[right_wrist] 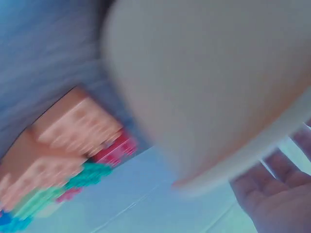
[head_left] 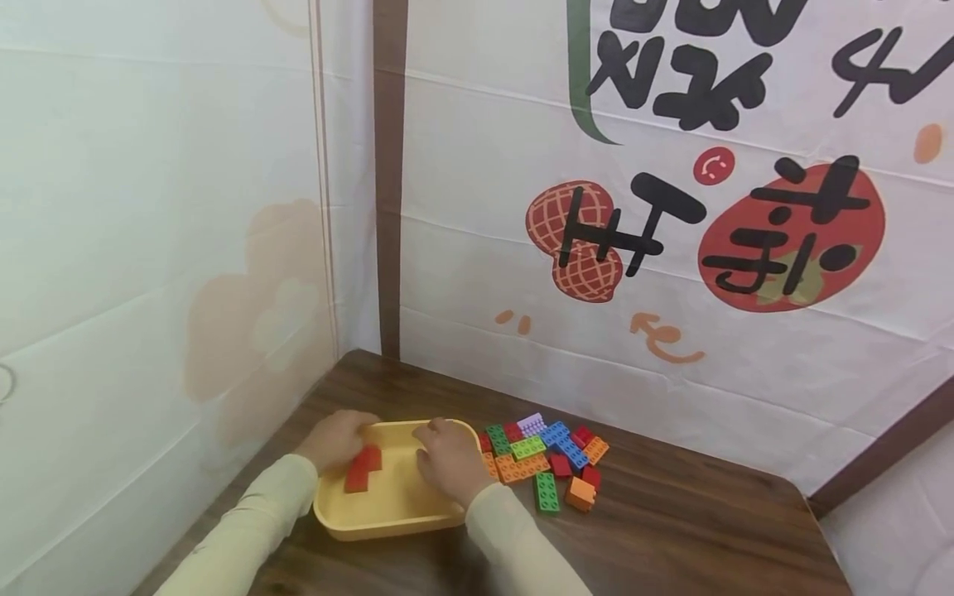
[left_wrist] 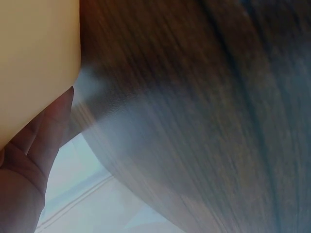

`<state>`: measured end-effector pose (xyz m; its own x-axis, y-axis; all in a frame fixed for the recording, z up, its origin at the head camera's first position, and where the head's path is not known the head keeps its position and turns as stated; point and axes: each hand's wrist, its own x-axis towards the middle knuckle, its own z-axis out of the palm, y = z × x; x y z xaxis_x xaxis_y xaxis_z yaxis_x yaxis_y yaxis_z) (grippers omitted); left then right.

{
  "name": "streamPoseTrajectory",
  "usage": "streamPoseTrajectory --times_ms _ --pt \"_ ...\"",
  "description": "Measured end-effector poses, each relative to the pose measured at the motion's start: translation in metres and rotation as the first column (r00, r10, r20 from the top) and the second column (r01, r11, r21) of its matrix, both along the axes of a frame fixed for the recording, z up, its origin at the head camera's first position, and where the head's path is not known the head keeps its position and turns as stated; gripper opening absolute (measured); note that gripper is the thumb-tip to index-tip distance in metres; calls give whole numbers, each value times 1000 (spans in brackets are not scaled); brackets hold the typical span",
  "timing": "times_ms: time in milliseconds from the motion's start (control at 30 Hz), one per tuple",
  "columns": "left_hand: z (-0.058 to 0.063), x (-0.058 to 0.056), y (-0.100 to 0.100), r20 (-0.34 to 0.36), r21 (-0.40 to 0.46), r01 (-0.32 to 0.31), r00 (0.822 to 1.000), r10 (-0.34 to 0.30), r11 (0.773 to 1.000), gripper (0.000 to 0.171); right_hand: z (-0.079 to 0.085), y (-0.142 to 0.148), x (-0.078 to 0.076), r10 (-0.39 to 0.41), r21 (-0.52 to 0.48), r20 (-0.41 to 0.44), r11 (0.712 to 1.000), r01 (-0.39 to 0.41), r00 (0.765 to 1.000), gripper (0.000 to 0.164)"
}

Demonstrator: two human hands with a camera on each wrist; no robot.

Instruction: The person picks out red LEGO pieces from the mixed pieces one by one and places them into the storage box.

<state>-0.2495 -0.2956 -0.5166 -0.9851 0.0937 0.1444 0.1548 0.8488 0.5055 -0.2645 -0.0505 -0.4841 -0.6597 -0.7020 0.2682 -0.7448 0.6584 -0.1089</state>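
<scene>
A pale yellow tray [head_left: 402,525] with rounded corners sits at the left of the table, with red bricks [head_left: 358,475] lying inside near its left end. My left hand [head_left: 337,439] grips the tray's far left rim. In the left wrist view, fingers [left_wrist: 51,128] of that hand lie against the tray's outer wall. Over the tray's right side reaches my right hand [head_left: 453,462], its fingers loosely spread above the inside. The right wrist view is blurred; there the right hand [right_wrist: 279,199] shows beyond the tray rim, fingers apart and their tips hidden.
Right of the tray lies a loose group of building bricks, among them a green brick [head_left: 546,492], an orange brick [head_left: 580,493], a blue brick [head_left: 572,452] and a lilac brick [head_left: 532,425]. Printed white cloth walls [head_left: 462,339] border the dark wooden table [head_left: 671,530].
</scene>
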Motion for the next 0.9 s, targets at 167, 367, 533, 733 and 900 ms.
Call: streamPoseTrajectory --times_ms 167,367,533,733,900 --pt "-4 1 -3 -27 -15 9 1000 -9 1000 34 0 28 -10 -86 63 48 995 82 995 45" --pt "-4 0 -3 -2 -4 0 1000 0 1000 33 -7 62 -23 -174 77 185 984 162 967 65" --pt "-3 -2 -2 3 -10 6 1000 -6 1000 34 -10 88 -30 -219 29 227 975 219 949 76" --pt "-4 -4 -1 2 -12 5 1000 -5 1000 36 -7 119 -38 -252 -27 241 964 266 937 79" --pt "-2 -3 2 13 -11 10 1000 -10 1000 36 -12 147 -41 -287 -53 242 950 308 927 71"
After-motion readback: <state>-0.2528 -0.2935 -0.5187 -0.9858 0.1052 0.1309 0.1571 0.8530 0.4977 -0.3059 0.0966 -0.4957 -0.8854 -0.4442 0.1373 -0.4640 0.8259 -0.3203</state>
